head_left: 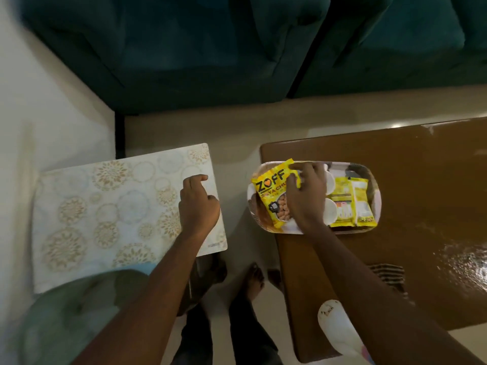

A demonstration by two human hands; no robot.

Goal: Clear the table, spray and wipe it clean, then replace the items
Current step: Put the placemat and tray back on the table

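A brown glossy table (411,185) stands at the right, its surface shining wet. On its left end sits an oval tray (377,204) with white cups and two yellow packets (350,204). My right hand (307,193) grips a yellow ZOFF soya chunks packet (271,193) over the tray's left part. My left hand (199,206) pinches the right edge of a white placemat with gold floral circles (105,212), which lies on a seat at the left. A white spray bottle (336,327) lies at the table's near edge, partly behind my right forearm. A striped cloth (390,275) rests on the table.
A dark teal sofa (210,48) fills the back. A pale green cushion (73,320) lies at the lower left under the mat's corner. My bare feet (253,283) stand on the light floor between the seat and the table.
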